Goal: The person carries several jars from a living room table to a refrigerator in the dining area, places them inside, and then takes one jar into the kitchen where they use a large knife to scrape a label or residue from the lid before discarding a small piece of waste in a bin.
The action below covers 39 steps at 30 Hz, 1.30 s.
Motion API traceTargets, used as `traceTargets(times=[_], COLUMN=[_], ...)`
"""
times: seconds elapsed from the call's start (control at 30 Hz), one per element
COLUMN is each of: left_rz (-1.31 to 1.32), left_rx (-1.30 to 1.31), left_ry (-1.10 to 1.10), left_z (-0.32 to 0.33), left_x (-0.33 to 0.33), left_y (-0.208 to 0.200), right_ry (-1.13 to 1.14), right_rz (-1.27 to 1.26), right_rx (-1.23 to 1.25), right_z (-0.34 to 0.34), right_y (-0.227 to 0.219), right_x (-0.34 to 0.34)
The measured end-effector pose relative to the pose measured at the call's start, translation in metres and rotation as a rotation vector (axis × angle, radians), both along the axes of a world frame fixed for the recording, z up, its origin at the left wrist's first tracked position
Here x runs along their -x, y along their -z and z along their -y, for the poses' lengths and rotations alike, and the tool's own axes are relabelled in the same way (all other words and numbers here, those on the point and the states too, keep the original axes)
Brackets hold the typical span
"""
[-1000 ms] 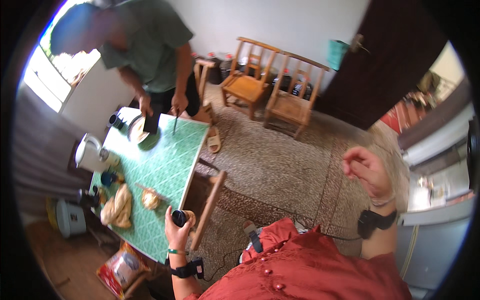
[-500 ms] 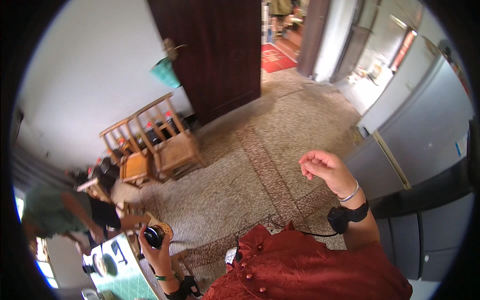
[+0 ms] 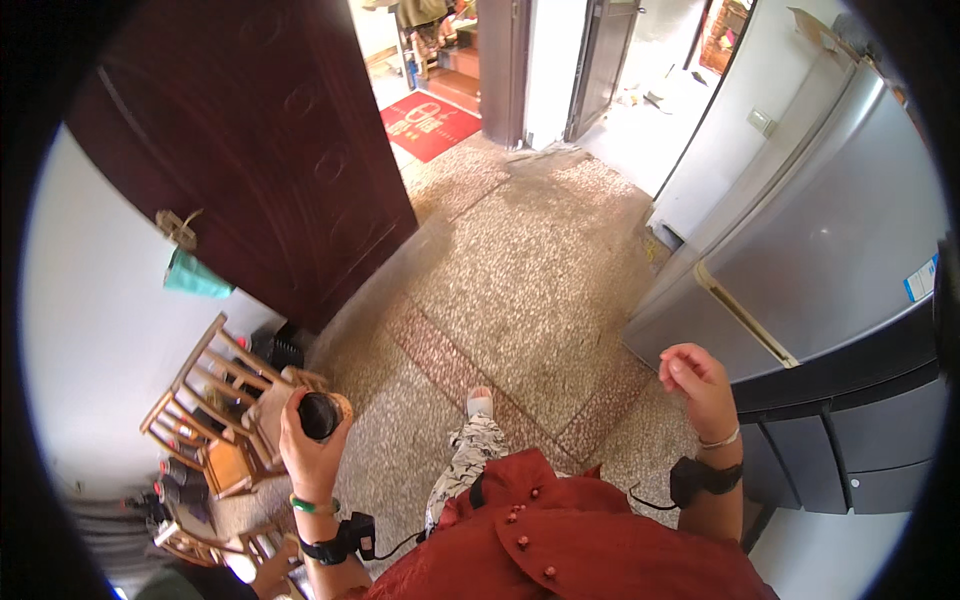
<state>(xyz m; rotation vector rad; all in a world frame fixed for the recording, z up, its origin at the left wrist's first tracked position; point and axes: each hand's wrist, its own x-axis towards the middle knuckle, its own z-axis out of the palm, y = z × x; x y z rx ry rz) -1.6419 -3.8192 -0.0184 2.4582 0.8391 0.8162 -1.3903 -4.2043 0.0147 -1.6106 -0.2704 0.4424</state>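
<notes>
Speckled floor spreads below the left hand, clamped around one dark-topped jar, and the right hand, free and loosely curled, well apart from it. Two chairs stand left of the left hand. Ahead of it is one door, one green bag by its handle. Right of the right hand, one fridge bears a blue-and-white label. Far ahead of both hands, one red mat shows yellowish characters.

The person is wearing a red blouse with round pinkish buttons, black-and-white patterned trousers, a green bangle and boxy black strap with a cable on the left arm, and a silver bangle and black band on the right.
</notes>
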Motion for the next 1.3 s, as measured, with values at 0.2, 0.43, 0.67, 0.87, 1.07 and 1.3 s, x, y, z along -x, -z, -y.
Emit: traceTargets(times=[0.2, 0.43, 0.67, 0.87, 1.07, 1.3], left_rz=[-0.056, -0.104, -0.115, -0.134, -0.040, 0.037], left_rx=[0.010, 0.065, 0.029, 0.009, -0.004, 0.078], left_ry=[0.271, 0.603, 0.739, 0.711, 0.844, 1.299], left_z=[-0.061, -0.092, -0.093, -0.097, -0.091, -0.070], left_x=[-0.186, -0.386, -0.587, -0.733, -0.898, -1.121], left_y=[-0.014, -0.015, -0.003, -0.012, -0.039, -0.082], right_ry=[0.222, 0.297, 0.457, 0.316, -0.188, -0.354], right_rz=[0.030, -0.069, -0.102, -0.106, 0.195, 0.248], right_rx=[0.003, 0.031, -0.004, 0.021, 0.283, 0.093], right_z=[-0.025, -0.052, -0.046, -0.080, -0.187, -0.258], right_y=[-0.013, -0.008, 0.023, 0.020, 0.029, 0.018], right_x=[-0.104, -0.212, -0.368, -0.554, -0.720, -0.893])
